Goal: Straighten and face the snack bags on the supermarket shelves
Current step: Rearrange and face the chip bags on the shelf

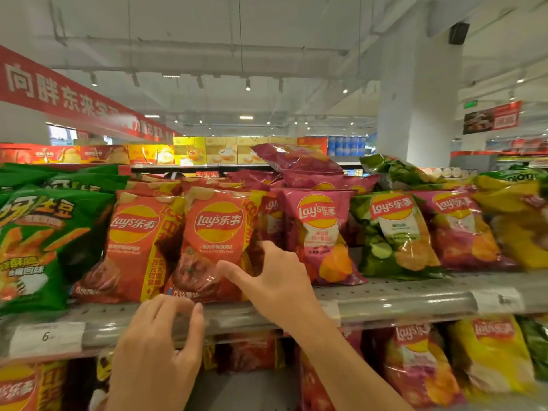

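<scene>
The red chip bag (213,244) stands at the shelf (385,301) front edge; right hand (275,280) fingers spread, touching its side; left hand (160,348) loosely curled, empty; next, probably square it forward.

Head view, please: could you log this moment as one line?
stage: facing | right hand: touching red bag | left hand: open at shelf edge | pink bag: upright

Bags along the grey shelf (385,301) were, from its left edge: green (35,241), two orange-red with yellow side bands (133,247), pink (321,235), green (391,232), magenta (462,232), yellow (519,223).
</scene>
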`<state>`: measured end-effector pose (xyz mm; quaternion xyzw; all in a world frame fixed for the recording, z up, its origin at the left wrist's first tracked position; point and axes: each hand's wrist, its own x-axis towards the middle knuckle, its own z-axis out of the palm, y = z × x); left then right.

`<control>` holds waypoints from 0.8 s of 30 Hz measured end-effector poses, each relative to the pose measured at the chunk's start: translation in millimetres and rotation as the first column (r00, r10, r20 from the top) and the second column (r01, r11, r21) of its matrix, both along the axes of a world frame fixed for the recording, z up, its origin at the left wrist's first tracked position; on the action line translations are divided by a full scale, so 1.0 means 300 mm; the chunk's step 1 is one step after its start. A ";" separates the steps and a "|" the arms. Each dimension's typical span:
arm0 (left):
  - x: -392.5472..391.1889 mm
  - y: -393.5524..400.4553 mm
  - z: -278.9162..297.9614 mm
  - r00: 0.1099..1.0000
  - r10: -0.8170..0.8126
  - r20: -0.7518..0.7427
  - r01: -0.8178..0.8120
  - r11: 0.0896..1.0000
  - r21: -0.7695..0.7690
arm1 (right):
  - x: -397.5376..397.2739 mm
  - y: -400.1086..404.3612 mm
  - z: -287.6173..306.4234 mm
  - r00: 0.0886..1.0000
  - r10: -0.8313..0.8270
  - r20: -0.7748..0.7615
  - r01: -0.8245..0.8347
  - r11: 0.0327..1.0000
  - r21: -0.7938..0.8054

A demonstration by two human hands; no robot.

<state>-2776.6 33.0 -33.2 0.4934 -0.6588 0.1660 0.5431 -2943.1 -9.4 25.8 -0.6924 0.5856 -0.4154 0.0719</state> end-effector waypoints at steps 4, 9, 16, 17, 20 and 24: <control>-0.199 0.010 0.051 0.984 -0.171 -0.056 0.166 0.983 -0.077 | -0.184 0.061 -0.013 0.972 0.098 0.214 -0.044 0.969 -0.243; -0.558 -0.002 0.091 0.937 -0.330 -0.111 0.330 0.944 -0.017 | -0.572 0.114 -0.023 0.953 0.052 0.297 0.033 0.961 -0.276; -1.021 -0.115 0.134 0.926 -0.270 -0.264 0.330 0.919 0.216 | -1.156 0.102 -0.039 0.946 -0.170 0.276 0.245 0.933 -0.264; -1.056 -0.139 0.145 0.939 -0.224 -0.261 0.293 0.918 0.266 | -1.221 0.088 -0.035 0.944 -0.201 0.262 0.271 0.925 -0.267; -1.105 -0.203 0.196 0.904 -0.188 -0.385 0.356 0.829 0.431 | -1.363 0.022 -0.016 0.935 -0.307 0.181 0.344 0.909 -0.235; -1.101 -0.277 0.260 0.896 -0.066 -0.440 0.368 0.664 0.651 | -1.425 -0.059 0.036 0.971 -0.226 0.079 0.224 0.974 0.043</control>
